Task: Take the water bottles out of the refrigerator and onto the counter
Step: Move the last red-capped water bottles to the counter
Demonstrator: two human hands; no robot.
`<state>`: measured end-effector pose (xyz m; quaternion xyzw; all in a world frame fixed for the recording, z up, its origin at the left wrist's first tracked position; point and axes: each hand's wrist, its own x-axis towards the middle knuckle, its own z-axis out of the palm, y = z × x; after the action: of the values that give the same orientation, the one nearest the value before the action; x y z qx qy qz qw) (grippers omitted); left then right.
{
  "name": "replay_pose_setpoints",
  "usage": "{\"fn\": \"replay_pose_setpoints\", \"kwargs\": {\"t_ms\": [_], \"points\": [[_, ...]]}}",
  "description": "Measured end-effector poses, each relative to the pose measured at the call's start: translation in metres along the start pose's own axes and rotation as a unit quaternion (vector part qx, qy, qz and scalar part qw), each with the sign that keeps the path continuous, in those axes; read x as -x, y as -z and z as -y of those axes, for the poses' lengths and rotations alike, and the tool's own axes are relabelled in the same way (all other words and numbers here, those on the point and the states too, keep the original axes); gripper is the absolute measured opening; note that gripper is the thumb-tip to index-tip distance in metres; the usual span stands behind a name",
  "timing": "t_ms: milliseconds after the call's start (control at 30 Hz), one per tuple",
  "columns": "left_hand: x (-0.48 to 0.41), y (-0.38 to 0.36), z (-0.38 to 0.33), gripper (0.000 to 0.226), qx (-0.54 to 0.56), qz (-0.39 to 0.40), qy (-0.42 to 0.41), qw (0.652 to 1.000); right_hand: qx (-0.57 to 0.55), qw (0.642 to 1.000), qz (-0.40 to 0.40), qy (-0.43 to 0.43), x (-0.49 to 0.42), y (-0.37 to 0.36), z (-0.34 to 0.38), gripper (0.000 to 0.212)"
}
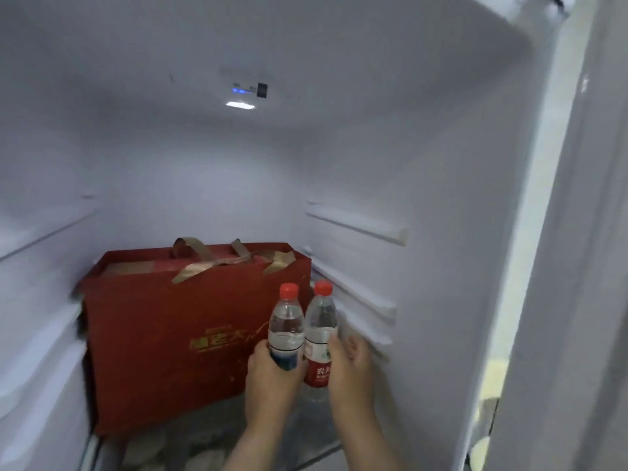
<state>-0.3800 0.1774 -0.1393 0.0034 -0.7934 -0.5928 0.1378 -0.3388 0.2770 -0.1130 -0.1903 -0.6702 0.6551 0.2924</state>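
Inside, hands (272, 379) gripping two bottles (286, 326), bases hidden, seemingly lifted.

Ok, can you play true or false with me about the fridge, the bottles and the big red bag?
1. Each hand holds one water bottle. True: the left hand grips the blue-label bottle, the right hand the red-label bottle.
2. The bottle caps are blue. False: both are red.
3. A red gift bag stands left of the bottles. True.
4. The bottles are lying flat. False: they are upright.
5. The bottles are on the counter. False: they are inside the refrigerator.
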Motion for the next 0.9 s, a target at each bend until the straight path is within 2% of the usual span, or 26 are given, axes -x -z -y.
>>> {"fn": "replay_pose_setpoints", "kwargs": {"t_ms": [100,267,467,667,900], "points": [[-0.005,-0.006,0.009,0.046,-0.016,-0.018,-0.005,1.000,0.041,0.999,-0.008,-0.005,-0.009,-0.007,-0.021,0.033],[-0.004,0.011,0.025,0.038,-0.016,-0.072,0.005,0.997,0.120,0.992,0.021,-0.019,-0.022,-0.020,-0.045,0.034],[-0.001,0.046,0.050,0.056,-0.009,-0.153,0.009,0.988,0.158,0.987,0.019,0.000,-0.032,-0.031,-0.058,0.043],[0.002,0.063,0.051,0.036,0.004,-0.103,0.007,0.995,0.194,0.978,0.072,0.022,-0.001,-0.031,-0.060,0.052],[0.029,0.085,0.031,0.041,0.009,-0.075,-0.024,0.997,0.170,0.979,0.088,0.067,0.031,-0.004,-0.032,0.049]]}}
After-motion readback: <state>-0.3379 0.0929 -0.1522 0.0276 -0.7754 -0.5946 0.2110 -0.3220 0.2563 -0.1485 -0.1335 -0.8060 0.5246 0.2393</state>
